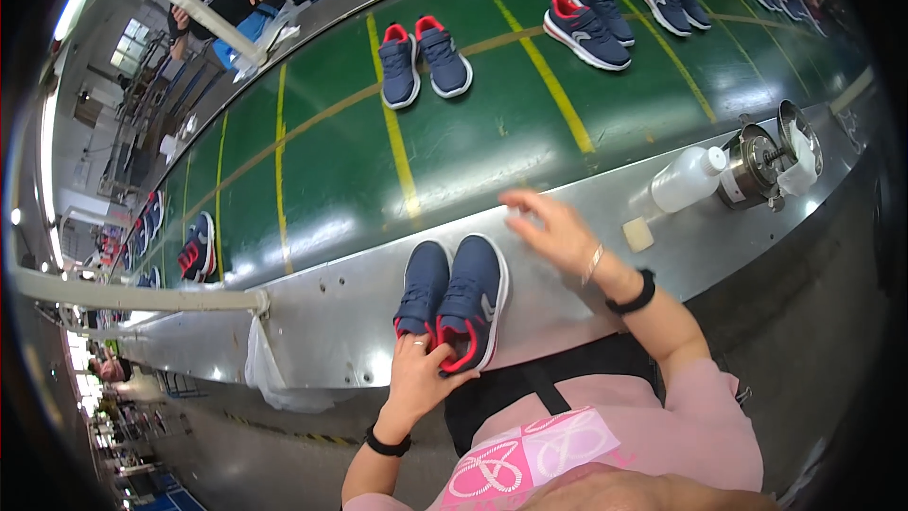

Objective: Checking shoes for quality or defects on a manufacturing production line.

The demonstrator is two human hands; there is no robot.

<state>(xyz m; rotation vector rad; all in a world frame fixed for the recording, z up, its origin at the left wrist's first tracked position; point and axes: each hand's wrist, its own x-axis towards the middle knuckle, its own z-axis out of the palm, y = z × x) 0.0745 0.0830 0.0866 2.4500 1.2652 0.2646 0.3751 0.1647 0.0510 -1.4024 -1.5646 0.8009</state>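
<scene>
Head view, my left hand [419, 376] gripping the heels of a navy pair of sneakers [454, 298] on the steel tabletop [322, 312], my right hand [551, 227] open and hovering just beyond the toes — white bottle [688, 178] farther right, green conveyor [473, 132] beyond both hands

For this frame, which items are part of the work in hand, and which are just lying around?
In hand:
- pair of navy sneakers with red heels, held at the heels by the left hand
- right hand, raised above the steel ledge

Lying about:
- white plastic bottle
- tan sponge block
- open metal tin
- other sneaker pairs on the green conveyor belt
</scene>
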